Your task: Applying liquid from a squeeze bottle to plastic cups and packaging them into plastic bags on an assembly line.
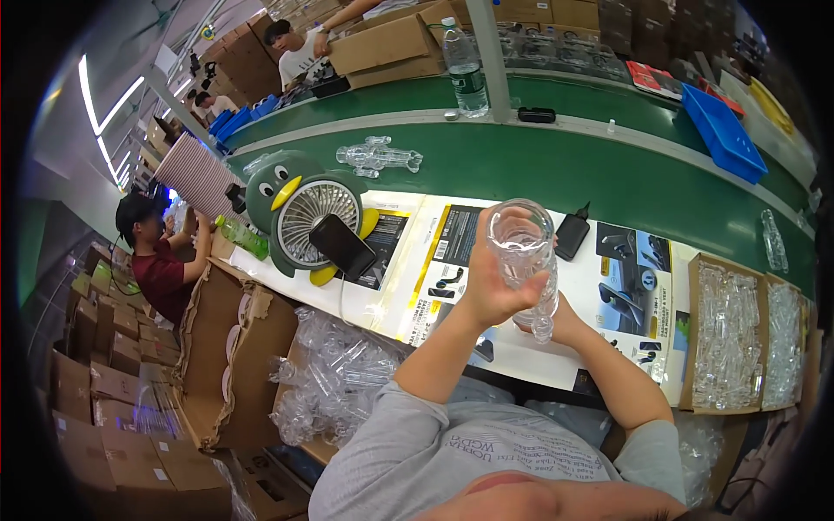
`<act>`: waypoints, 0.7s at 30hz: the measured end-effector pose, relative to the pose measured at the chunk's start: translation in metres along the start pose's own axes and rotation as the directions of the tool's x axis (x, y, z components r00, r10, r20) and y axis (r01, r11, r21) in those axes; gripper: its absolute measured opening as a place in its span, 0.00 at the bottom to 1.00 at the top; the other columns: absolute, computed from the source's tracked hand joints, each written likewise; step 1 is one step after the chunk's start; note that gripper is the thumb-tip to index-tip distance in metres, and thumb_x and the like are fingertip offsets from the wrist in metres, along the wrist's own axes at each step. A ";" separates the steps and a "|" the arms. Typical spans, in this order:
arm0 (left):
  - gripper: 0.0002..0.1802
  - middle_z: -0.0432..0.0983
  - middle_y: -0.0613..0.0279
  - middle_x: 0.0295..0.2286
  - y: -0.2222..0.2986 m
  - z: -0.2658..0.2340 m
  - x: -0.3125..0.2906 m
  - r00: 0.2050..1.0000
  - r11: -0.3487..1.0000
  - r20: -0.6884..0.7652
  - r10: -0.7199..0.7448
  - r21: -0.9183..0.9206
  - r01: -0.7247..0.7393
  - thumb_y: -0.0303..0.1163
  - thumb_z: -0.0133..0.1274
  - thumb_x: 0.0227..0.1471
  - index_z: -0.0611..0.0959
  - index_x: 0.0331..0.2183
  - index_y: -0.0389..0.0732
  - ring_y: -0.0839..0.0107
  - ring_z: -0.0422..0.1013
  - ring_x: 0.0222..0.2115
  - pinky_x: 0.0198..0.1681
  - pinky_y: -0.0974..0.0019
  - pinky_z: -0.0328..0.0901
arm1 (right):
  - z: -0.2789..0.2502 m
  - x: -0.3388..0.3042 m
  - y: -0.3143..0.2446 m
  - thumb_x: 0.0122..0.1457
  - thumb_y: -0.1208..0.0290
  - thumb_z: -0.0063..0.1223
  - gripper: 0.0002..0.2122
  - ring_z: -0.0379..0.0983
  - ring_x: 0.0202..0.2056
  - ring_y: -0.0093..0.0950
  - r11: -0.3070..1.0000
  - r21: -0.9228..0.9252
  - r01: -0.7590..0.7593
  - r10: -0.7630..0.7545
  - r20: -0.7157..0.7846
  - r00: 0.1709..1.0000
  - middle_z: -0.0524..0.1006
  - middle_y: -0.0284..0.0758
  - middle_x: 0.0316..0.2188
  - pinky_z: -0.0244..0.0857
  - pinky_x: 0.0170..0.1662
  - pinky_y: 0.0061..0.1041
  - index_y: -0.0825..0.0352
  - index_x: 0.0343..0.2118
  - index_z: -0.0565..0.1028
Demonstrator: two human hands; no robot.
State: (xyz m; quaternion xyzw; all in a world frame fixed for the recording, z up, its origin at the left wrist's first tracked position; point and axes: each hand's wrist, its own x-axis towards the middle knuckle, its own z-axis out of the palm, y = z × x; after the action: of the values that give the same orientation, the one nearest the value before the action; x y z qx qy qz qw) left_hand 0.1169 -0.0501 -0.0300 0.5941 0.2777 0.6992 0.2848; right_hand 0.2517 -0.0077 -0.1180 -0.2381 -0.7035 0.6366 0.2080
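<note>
A clear, see-through moulded plastic shell [546, 300] with a wide round end and a narrow knobbed end is held up over the middle of the bench. My left hand [488, 282] is wrapped around its wide upper part, thumb across the front. Lower down, my right hand [563, 323] grips near the narrow end, its fingers partly hidden behind the plastic. Under both hands lie flattened printed cardboard sheets [408, 300]. A similar clear shell [380, 157] rests on the green bench beyond the fan.
A penguin-shaped fan [287, 208] with a phone [341, 246] leaning on it stands left. Clear shells fill a carton [695, 347] at right; more are heaped [334, 373] lower left. A black object [572, 233], a water bottle [465, 74] and a blue tray [721, 130] lie beyond. Co-workers sit left.
</note>
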 end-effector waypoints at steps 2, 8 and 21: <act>0.36 0.69 0.50 0.35 0.001 -0.001 0.000 1.000 1.000 -0.017 0.002 -0.017 -0.003 0.34 0.61 0.38 0.61 0.47 0.40 0.64 0.68 0.36 0.40 0.62 0.65 | 0.000 0.000 -0.001 0.46 0.70 0.60 0.24 0.68 0.43 0.24 1.000 -0.010 0.008 -0.008 -0.008 1.000 0.72 0.36 0.42 0.61 0.47 0.25 0.68 0.47 0.66; 0.38 0.67 0.57 0.34 0.003 -0.010 -0.007 0.997 1.000 -0.069 -0.023 0.009 0.023 0.37 0.61 0.35 0.61 0.46 0.34 0.68 0.69 0.37 0.42 0.67 0.63 | 0.008 0.001 -0.005 0.45 0.69 0.60 0.23 0.69 0.42 0.24 0.994 -0.098 0.057 -0.059 -0.022 0.998 0.73 0.35 0.40 0.62 0.46 0.25 0.68 0.45 0.68; 0.42 0.68 0.56 0.35 0.010 -0.011 -0.012 0.999 0.990 -0.037 0.030 0.139 -0.024 0.44 0.60 0.38 0.60 0.50 0.36 0.69 0.66 0.37 0.42 0.69 0.61 | 0.009 0.006 0.023 0.37 0.75 0.64 0.21 0.71 0.33 0.23 0.995 -0.083 0.057 -0.069 -0.144 0.987 0.74 0.31 0.33 0.66 0.36 0.24 0.65 0.38 0.71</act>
State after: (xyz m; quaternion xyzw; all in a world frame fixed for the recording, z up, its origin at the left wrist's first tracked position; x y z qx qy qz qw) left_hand 0.1069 -0.0660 -0.0326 0.6022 0.3230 0.6936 0.2279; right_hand 0.2431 -0.0101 -0.1418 -0.2700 -0.7179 0.5823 0.2697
